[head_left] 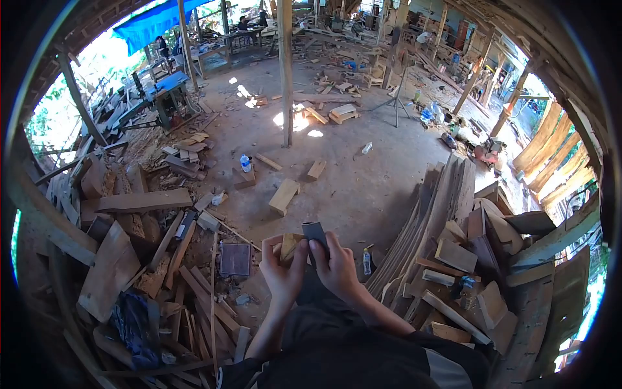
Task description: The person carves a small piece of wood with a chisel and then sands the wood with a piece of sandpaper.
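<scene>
In front of my body, both hands are raised close together in the head view. My left hand (pixel 284 275) is closed around a small pale yellow piece of wood (pixel 289 244), partly covered by the fingers. My right hand (pixel 338 267) grips a dark grey folded strip (pixel 313 231) that looks like sandpaper, its thumb pressed along the near side. The strip stands upright right beside the wood piece, and the two thumbs almost meet. Below them lie my dark-clothed legs.
Scrap boards (pixel 214 305) pile up on my left, with a dark square slab (pixel 236 259) beside them. Long planks (pixel 427 214) and wood blocks (pixel 457 255) are heaped on my right. A wooden post (pixel 286 78) rises ahead. Water bottles (pixel 245 163) stand about; people work far back.
</scene>
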